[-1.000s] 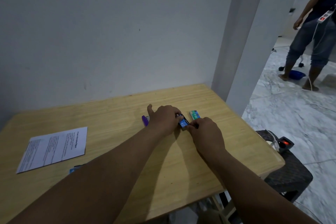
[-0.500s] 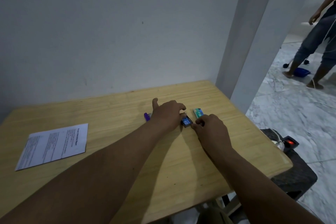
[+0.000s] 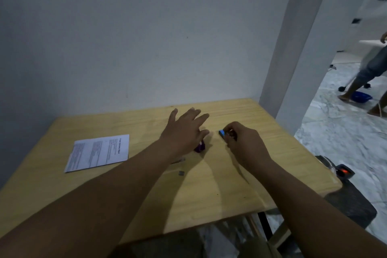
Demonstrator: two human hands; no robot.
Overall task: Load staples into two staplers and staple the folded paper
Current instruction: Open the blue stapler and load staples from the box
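On the wooden table [image 3: 209, 195], the left hand [image 3: 184, 132] hovers flat with its fingers spread wide, its grip holding nothing. Just under its palm edge, on the side nearer the person, a small purple stapler [image 3: 200, 147] lies on the table; whether the hand touches it cannot be told. The right hand [image 3: 244, 144] sits to the right of the purple stapler, fingers curled in a narrow grip around a small dark item with a blue face [image 3: 222, 133], which pokes out at the fingertips on the side toward the stapler. It is too small and blurred to tell whether it is a stapler or a staple box.

The folded paper [image 3: 98, 152], printed with text, lies flat well to the left of the purple stapler. Nearer the person than the stapler, beside the left forearm, a thin strip of staples [image 3: 178, 160] and a tiny dark piece [image 3: 181, 172] rest on the table. Far right of the stapler, beyond the table edge, another person's legs [image 3: 364, 77] stand on a marble floor [image 3: 335, 128].
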